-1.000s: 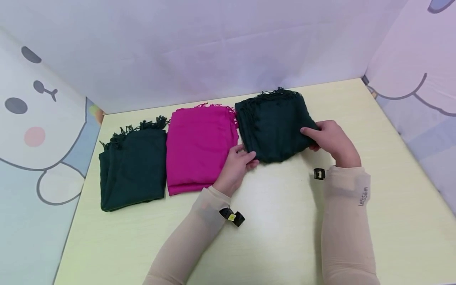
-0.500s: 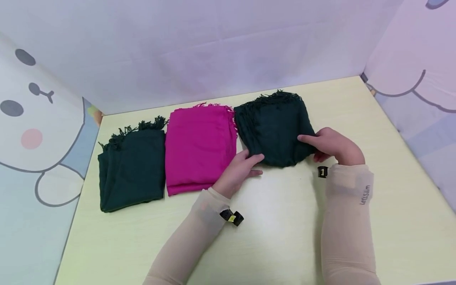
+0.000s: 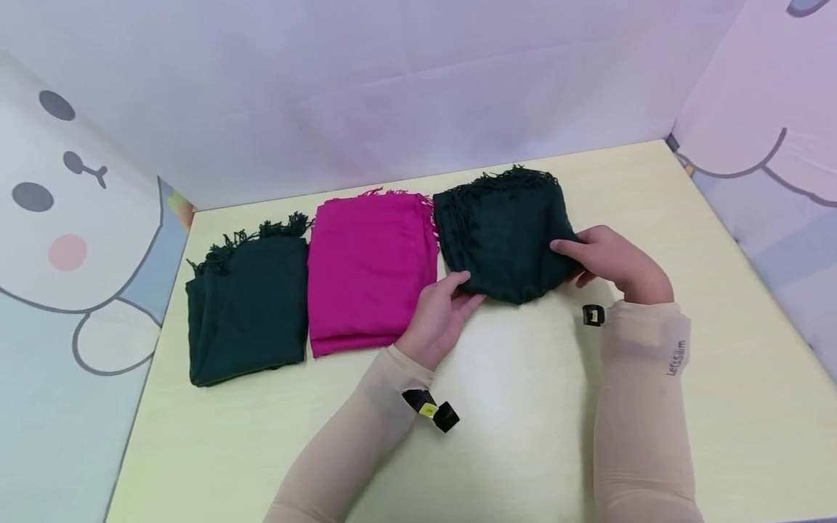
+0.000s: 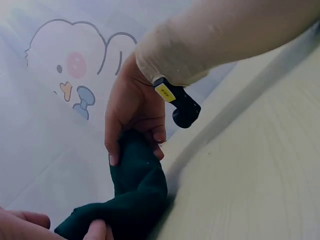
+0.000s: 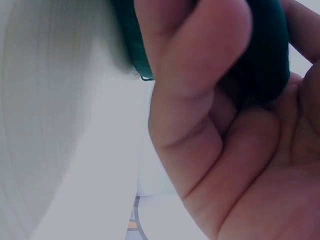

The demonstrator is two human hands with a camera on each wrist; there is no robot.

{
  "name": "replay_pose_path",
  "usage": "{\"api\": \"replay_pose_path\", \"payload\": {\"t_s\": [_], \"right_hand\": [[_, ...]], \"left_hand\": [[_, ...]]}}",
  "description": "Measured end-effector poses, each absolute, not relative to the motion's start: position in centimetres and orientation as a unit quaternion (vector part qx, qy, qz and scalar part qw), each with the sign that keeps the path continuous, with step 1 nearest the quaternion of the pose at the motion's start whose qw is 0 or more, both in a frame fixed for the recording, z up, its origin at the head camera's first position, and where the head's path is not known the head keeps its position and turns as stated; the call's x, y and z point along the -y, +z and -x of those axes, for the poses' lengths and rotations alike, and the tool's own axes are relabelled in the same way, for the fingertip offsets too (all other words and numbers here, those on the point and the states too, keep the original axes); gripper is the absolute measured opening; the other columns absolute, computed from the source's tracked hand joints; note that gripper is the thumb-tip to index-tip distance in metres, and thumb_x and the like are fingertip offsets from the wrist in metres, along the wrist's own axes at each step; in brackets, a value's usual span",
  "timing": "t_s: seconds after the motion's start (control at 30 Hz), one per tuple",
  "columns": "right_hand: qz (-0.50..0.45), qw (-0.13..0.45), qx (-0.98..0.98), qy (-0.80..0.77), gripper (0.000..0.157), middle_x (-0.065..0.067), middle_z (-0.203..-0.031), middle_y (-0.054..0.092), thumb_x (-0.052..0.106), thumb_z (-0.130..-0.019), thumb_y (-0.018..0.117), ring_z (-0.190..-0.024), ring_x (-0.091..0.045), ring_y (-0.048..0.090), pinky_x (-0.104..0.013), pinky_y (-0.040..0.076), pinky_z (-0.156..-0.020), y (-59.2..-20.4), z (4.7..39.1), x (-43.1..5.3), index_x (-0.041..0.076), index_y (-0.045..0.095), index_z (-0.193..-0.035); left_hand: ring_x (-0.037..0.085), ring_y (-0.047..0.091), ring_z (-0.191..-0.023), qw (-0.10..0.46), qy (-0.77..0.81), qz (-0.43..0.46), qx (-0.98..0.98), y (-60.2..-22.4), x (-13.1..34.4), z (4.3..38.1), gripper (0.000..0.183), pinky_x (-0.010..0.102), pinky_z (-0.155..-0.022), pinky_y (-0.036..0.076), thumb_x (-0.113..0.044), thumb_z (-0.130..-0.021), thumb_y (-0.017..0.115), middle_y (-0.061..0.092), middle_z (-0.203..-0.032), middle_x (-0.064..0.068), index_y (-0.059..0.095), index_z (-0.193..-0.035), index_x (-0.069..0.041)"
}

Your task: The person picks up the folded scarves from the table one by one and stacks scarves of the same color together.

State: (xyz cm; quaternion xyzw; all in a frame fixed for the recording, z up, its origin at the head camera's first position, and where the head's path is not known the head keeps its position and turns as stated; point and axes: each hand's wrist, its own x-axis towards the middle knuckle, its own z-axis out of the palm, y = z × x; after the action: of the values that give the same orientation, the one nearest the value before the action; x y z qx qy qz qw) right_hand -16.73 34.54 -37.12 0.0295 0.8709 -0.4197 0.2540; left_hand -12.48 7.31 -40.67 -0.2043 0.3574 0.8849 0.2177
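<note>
At the right of the row in the head view lies a folded dark green fringed scarf [image 3: 506, 236], its tassels toward the back wall. My right hand [image 3: 611, 261] grips its front right corner, thumb on top and fingers curled beneath. At the front left corner my left hand [image 3: 441, 312] pinches the edge, thumb above and fingers below. The left wrist view shows the bunched front edge of the green scarf [image 4: 137, 175] between both hands. In the right wrist view, curled fingers [image 5: 185, 110] wrap the green cloth.
A folded magenta scarf [image 3: 373, 272] lies left of the held one, close beside it. Farther left is another folded dark green scarf [image 3: 251, 312] with fringe. All lie on a pale wooden table [image 3: 523, 436], with a white cloth wall [image 3: 392, 94] behind.
The left hand released its hold half a second ago, reaching slightly right, and now pinches the corner again. The scarf's front edge has sagged slightly toward me; the right hand keeps its grip.
</note>
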Motion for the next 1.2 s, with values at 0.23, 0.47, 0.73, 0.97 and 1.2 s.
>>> {"api": "replay_pose_path", "payload": {"t_s": [0.23,0.47,0.73,0.97,1.2], "right_hand": [[-0.066,0.239,-0.86,-0.446,0.055,-0.009,-0.07,0.07,0.05,-0.099,0.054,-0.066,-0.025,0.069,-0.026,0.053,-0.075,-36.5,16.6,-34.2,-0.004,0.067,-0.097],[-0.057,0.219,-0.86,-0.458,0.056,-0.008,-0.071,0.068,0.053,-0.098,0.055,-0.069,-0.026,0.067,-0.028,0.052,-0.076,-36.4,16.5,-34.0,-0.002,0.067,-0.098],[-0.042,0.168,-0.83,-0.53,0.048,-0.01,-0.075,0.069,0.044,-0.1,0.056,-0.072,-0.031,0.067,-0.027,0.054,-0.076,-36.3,16.3,-34.0,-0.004,0.065,-0.103],[-0.015,0.126,-0.78,-0.612,0.037,-0.011,-0.072,0.068,0.03,-0.102,0.057,-0.066,-0.024,0.064,-0.03,0.056,-0.069,-36.2,16.4,-33.9,-0.005,0.067,-0.094],[0.003,0.1,-0.7,-0.707,0.032,-0.012,-0.072,0.067,0.023,-0.1,0.061,-0.061,-0.025,0.062,-0.029,0.057,-0.066,-36.2,16.0,-33.9,-0.007,0.066,-0.089]], "left_hand": [[0.033,0.061,-0.109,0.283,0.871,0.213,-0.341,-40.8,-6.5,13.1,0.04,0.043,-0.102,0.049,-0.02,-0.099,0.063,0.058,-0.123,0.021,0.052,-0.131,0.002],[0.025,0.062,-0.086,0.324,0.829,0.191,-0.414,-41.5,-6.3,13.5,0.025,0.047,-0.096,0.052,-0.022,-0.098,0.064,0.059,-0.107,0.011,0.057,-0.115,-0.006],[0.03,0.064,-0.094,0.323,0.822,0.181,-0.432,-41.8,-5.8,13.7,0.033,0.046,-0.095,0.053,-0.02,-0.101,0.058,0.061,-0.122,0.011,0.053,-0.13,-0.005],[0.027,0.066,-0.093,0.313,0.828,0.178,-0.429,-41.9,-5.6,14.2,0.048,0.045,-0.095,0.053,-0.034,-0.096,0.067,0.062,-0.121,0.013,0.052,-0.132,-0.005],[0.021,0.065,-0.074,0.286,0.829,0.161,-0.452,-41.8,-5.2,14.3,0.03,0.033,-0.08,0.057,-0.019,-0.096,0.068,0.065,-0.099,0.009,0.059,-0.12,-0.005]]}}
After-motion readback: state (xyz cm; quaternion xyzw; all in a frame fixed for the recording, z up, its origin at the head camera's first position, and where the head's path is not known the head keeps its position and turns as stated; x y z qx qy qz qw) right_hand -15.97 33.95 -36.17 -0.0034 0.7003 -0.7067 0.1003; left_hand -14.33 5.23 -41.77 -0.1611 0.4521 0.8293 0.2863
